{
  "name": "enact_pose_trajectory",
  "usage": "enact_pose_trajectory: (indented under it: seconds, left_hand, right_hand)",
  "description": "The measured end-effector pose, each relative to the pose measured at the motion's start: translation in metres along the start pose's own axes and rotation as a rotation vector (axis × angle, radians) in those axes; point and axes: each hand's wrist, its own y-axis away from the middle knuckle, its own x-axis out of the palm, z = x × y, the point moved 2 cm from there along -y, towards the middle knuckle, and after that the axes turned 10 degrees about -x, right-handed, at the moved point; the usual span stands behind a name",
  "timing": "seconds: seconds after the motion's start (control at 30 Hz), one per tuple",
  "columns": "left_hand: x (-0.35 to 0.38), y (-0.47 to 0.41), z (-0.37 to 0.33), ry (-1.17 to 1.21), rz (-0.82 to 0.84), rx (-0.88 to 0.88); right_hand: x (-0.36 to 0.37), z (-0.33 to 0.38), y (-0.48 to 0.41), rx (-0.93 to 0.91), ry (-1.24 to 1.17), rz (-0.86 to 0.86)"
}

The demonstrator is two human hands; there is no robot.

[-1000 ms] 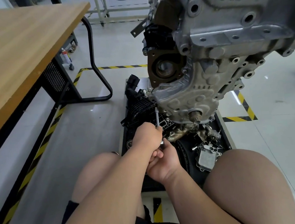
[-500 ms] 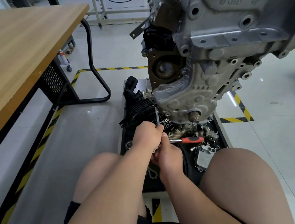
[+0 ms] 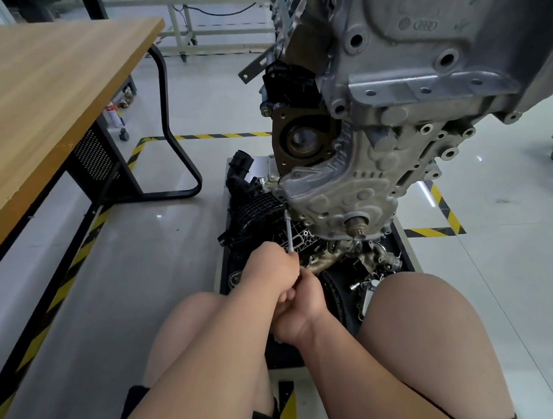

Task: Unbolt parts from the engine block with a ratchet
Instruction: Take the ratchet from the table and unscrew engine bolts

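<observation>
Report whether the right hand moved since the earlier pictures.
Yes: the right hand pulled back and down, away from the grey cast-metal engine block.

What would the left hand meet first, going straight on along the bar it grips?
Likely the lower edge of the silver cover on the engine block, where the bar from the left hand ends; depth is unclear.

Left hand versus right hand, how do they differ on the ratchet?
The left hand sits higher, gripping the ratchet where its extension rises to the engine block. The right hand sits lower, closer to the body. The left hand partly covers the right hand. Both curl around the tool, whose handle is hidden.
</observation>
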Motion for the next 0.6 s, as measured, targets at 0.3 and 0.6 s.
enact_pose_trajectory:
  seconds: [0.3, 0.6]
  left_hand:
    - [-0.005, -0.012, -0.001, -0.037, -0.025, 0.113]
    - [-0.006, -0.021, 0.015, 0.130, 0.104, 0.132]
  right_hand:
    - [0.001, 0.002, 0.003, 0.073, -0.038, 0.032]
    - [0.008, 0.000, 0.006, -0.108, 0.164, -0.067]
